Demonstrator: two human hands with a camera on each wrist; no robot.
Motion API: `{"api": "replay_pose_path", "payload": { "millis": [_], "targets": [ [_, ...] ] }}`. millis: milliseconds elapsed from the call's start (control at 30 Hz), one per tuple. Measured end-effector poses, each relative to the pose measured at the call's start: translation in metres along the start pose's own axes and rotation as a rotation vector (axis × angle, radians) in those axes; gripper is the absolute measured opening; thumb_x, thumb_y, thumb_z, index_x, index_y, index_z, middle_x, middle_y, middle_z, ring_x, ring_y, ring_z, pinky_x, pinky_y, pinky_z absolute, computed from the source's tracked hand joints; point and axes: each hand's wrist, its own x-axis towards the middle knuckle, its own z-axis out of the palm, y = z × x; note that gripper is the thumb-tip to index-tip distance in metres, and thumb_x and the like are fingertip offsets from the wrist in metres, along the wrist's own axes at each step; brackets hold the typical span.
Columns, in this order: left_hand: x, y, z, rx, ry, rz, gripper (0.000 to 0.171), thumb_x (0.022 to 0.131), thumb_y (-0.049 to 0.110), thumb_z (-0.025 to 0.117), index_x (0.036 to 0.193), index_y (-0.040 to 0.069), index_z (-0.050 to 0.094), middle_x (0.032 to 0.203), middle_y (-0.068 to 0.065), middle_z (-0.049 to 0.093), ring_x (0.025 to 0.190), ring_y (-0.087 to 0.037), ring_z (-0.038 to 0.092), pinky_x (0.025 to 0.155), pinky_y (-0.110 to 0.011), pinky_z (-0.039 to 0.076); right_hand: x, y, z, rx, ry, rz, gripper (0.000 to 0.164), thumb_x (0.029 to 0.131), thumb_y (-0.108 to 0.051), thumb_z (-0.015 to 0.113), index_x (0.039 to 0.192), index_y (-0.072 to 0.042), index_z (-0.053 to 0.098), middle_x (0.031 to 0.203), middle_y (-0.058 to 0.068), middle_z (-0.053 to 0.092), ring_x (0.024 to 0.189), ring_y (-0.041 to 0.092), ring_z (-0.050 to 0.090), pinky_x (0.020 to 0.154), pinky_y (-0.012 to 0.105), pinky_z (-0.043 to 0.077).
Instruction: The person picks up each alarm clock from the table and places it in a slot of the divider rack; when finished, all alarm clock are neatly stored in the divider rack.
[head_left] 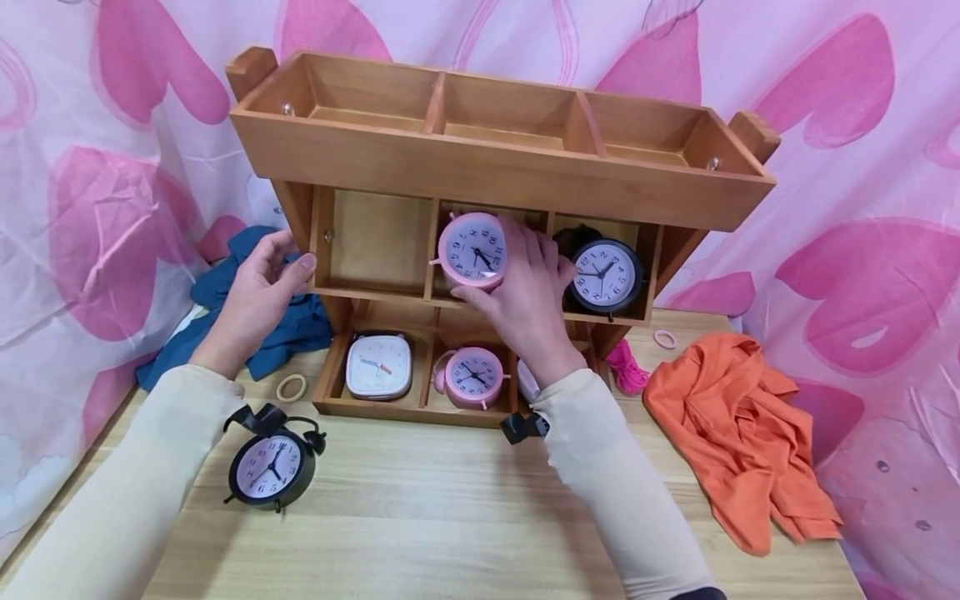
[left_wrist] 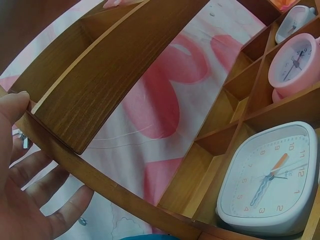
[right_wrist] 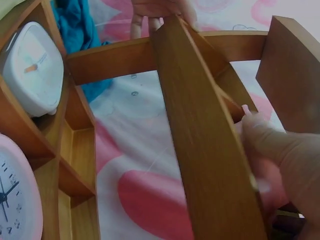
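Observation:
My right hand (head_left: 528,283) grips a round pink alarm clock (head_left: 472,250) at the middle compartment of the shelf's middle tier. The clock's face is tilted, its numerals turned sideways; in the right wrist view a wooden front board hides part of it. My left hand (head_left: 258,292) is at the left side of the wooden shelf (head_left: 495,171), its thumb (left_wrist: 15,104) by the tray corner and its fingers spread, nearly straight, along the side rail. A black alarm clock (head_left: 603,275) leans in the right compartment of that tier.
In the bottom tier sit a white square clock (head_left: 378,367), another pink alarm clock (head_left: 474,377) and a partly hidden clock. A black alarm clock (head_left: 270,468) stands front left. A wooden ring (head_left: 292,387), blue cloth (head_left: 277,337), orange cloth (head_left: 738,425) and pink cord (head_left: 628,368) flank the shelf.

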Motion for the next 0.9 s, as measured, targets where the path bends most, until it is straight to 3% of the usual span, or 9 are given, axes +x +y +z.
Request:
{"api": "replay_pose_path", "payload": {
  "millis": [267, 467, 667, 767, 900],
  "targets": [
    [0.0, -0.002, 0.001, -0.013, 0.008, 0.019, 0.059, 0.1, 0.047, 0.05, 0.149, 0.019, 0.033, 0.142, -0.007, 0.04, 0.121, -0.015, 0.051, 0.083, -0.004, 0.047, -0.008, 0.002, -0.001, -0.03, -0.041, -0.028, 0.086, 0.077, -0.049, 0.082, 0.145, -0.017, 0.039, 0.144, 0.009, 0.047, 0.134, 0.032, 0.037, 0.101, 0.059, 0.025],
    [0.001, -0.003, 0.001, 0.004, 0.004, 0.008, 0.061, 0.099, 0.049, 0.05, 0.15, 0.021, 0.032, 0.146, -0.007, 0.039, 0.125, -0.021, 0.05, 0.086, -0.007, 0.048, -0.014, 0.003, -0.007, 0.011, -0.064, -0.02, 0.083, 0.078, -0.047, 0.081, 0.146, -0.019, 0.041, 0.145, 0.007, 0.047, 0.133, 0.031, 0.038, 0.1, 0.057, 0.025],
    [0.001, -0.004, 0.0, 0.006, 0.0, 0.004, 0.062, 0.099, 0.05, 0.05, 0.151, 0.021, 0.031, 0.148, -0.007, 0.039, 0.127, -0.023, 0.05, 0.085, -0.006, 0.047, -0.023, 0.0, -0.016, 0.106, -0.038, -0.019, 0.084, 0.077, -0.043, 0.083, 0.146, -0.017, 0.042, 0.146, 0.005, 0.047, 0.133, 0.029, 0.04, 0.101, 0.057, 0.024],
    [0.001, -0.003, 0.0, 0.009, 0.003, 0.002, 0.061, 0.099, 0.05, 0.05, 0.15, 0.021, 0.032, 0.147, -0.007, 0.039, 0.125, -0.021, 0.051, 0.085, -0.006, 0.048, -0.03, -0.004, -0.021, 0.18, -0.008, -0.069, 0.086, 0.078, -0.041, 0.083, 0.147, -0.014, 0.041, 0.148, 0.006, 0.047, 0.135, 0.027, 0.039, 0.101, 0.055, 0.026],
    [0.002, -0.001, 0.0, -0.009, 0.009, 0.014, 0.06, 0.1, 0.047, 0.05, 0.15, 0.019, 0.032, 0.146, -0.008, 0.04, 0.123, -0.016, 0.051, 0.085, -0.006, 0.048, -0.043, -0.014, -0.025, 0.359, -0.011, -0.163, 0.087, 0.077, -0.031, 0.085, 0.148, -0.007, 0.04, 0.147, 0.01, 0.047, 0.136, 0.023, 0.041, 0.112, 0.047, 0.031]
  ]
}}
